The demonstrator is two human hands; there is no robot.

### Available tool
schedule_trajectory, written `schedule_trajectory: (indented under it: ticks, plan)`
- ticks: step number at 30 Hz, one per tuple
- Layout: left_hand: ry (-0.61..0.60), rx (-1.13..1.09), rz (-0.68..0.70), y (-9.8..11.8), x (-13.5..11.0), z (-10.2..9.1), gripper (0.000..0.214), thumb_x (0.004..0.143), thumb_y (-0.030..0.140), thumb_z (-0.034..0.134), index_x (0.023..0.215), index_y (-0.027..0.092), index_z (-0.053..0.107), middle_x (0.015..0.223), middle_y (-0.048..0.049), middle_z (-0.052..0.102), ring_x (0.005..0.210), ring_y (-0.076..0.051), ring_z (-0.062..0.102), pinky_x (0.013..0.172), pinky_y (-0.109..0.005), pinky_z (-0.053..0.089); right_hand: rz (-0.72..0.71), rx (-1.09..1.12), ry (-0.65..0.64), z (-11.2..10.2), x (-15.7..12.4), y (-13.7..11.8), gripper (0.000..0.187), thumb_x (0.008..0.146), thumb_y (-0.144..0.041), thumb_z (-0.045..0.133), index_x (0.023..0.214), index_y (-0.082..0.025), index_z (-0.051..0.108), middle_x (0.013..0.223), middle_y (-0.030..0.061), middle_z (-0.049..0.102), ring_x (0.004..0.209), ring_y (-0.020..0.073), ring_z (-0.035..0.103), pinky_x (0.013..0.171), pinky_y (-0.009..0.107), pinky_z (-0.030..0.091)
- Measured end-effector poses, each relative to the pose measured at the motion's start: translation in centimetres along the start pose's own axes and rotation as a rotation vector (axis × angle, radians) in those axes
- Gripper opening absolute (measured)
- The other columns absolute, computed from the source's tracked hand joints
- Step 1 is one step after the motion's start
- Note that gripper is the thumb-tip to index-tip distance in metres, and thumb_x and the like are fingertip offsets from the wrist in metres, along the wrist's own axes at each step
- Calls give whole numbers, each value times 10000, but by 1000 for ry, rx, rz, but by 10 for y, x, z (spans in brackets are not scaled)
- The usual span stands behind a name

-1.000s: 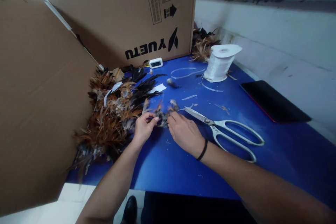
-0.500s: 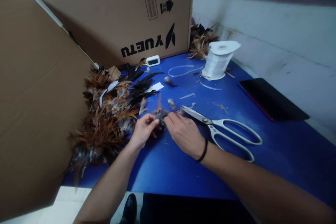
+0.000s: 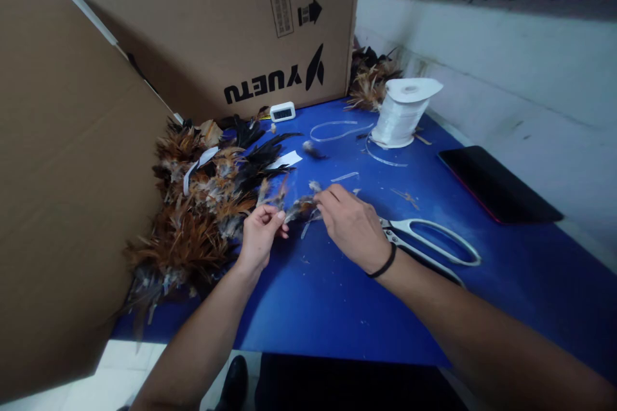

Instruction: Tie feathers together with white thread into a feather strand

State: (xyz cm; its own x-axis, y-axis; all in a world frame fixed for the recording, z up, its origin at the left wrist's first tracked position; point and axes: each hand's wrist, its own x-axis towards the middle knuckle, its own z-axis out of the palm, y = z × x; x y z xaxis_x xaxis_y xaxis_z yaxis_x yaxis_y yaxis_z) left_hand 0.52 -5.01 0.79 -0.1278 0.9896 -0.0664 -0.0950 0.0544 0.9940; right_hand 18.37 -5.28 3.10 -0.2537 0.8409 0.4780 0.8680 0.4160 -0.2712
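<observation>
Low over the blue table, my left hand (image 3: 260,236) pinches small feathers between thumb and forefinger. My right hand (image 3: 353,228), with a black band at the wrist, is closed on a grey-brown feather tuft (image 3: 299,207) that spans the gap between both hands. A thin clear strip (image 3: 305,228) hangs just below the tuft. Metal scissors (image 3: 436,231) lie to the right; my right hand and wrist hide their blades and part of the lower handle. Left of my left hand is a big heap of brown and black feathers (image 3: 186,231).
Cardboard boxes (image 3: 202,32) stand at the back and left. A spool of white ribbon (image 3: 402,117) sits at the back right, near a black tablet-like device (image 3: 499,183). A small white digital display (image 3: 282,112), a paper scrap (image 3: 288,159) and ribbon pieces (image 3: 344,176) lie on the blue table (image 3: 337,314).
My right hand has moved right and slightly up, away from my left hand, drawing the feather tuft out between them. It now covers the scissor blades.
</observation>
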Motion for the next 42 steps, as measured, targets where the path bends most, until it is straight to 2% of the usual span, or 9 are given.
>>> schedule_trajectory:
  ticks: [2, 4, 8, 11, 17, 23, 28, 35, 42]
  plan:
    - [10, -55, -6, 0, 1, 1, 299, 628, 297, 752, 748, 143, 526, 539, 42, 565, 482, -85, 550, 452, -188, 456, 74, 42, -3, -4, 0, -3, 172, 888, -183, 434, 908, -156, 603, 890, 74, 615, 729, 158, 563, 617, 270, 366]
    - [15, -104, -3, -1, 0, 2, 298, 632, 285, 751, 757, 146, 519, 544, 43, 571, 486, -78, 547, 461, -182, 453, 150, 165, -99, -5, 0, -7, 171, 867, -238, 479, 789, -166, 613, 764, 51, 624, 651, 148, 553, 585, 268, 352]
    - [-15, -101, 42, -1, -4, 7, 264, 664, 278, 732, 768, 152, 526, 555, 44, 580, 476, -77, 545, 475, -193, 469, 284, 613, -301, 5, -1, -13, 233, 798, -385, 572, 675, -189, 599, 587, -9, 591, 551, 122, 517, 531, 244, 337]
    - [-68, -38, 73, -1, -9, 11, 236, 686, 290, 715, 760, 154, 537, 572, 34, 594, 503, -101, 575, 488, -219, 495, 365, 829, -232, 16, -1, -14, 244, 793, -376, 559, 647, -181, 554, 566, -22, 570, 523, 103, 486, 510, 229, 334]
    - [-71, 17, 57, -1, -11, 13, 245, 665, 290, 731, 733, 145, 545, 578, 30, 595, 529, -121, 603, 510, -245, 524, 435, 991, -202, 22, 0, -10, 204, 767, -292, 543, 607, -180, 487, 508, -43, 518, 459, 84, 445, 486, 221, 338]
    - [-44, -13, 38, -2, -10, 12, 255, 660, 286, 737, 754, 144, 547, 571, 32, 595, 525, -125, 612, 511, -246, 530, 507, 1105, -164, 25, 1, -10, 66, 713, -231, 560, 718, -165, 552, 602, -5, 602, 532, 109, 531, 491, 222, 378]
    - [-49, -5, 20, -1, -11, 13, 264, 656, 305, 737, 741, 138, 551, 595, 18, 606, 547, -132, 620, 497, -242, 525, 550, 1159, -103, 23, 3, -11, 87, 671, -213, 569, 741, -162, 580, 638, 4, 615, 544, 118, 539, 480, 230, 397]
    - [-85, 131, 125, -5, -13, 12, 222, 702, 338, 691, 761, 158, 577, 692, -20, 655, 669, -170, 648, 568, -278, 549, 583, 1165, -88, 20, 5, -11, 77, 653, -219, 565, 707, -165, 573, 558, -22, 570, 473, 99, 474, 458, 230, 379]
    - [-117, 336, 238, -8, -17, 12, 132, 774, 313, 611, 759, 183, 626, 659, -14, 653, 575, -145, 604, 574, -269, 516, 571, 1091, -108, 23, 2, -12, 35, 635, -200, 553, 646, -181, 526, 506, -48, 521, 454, 98, 444, 453, 231, 364]
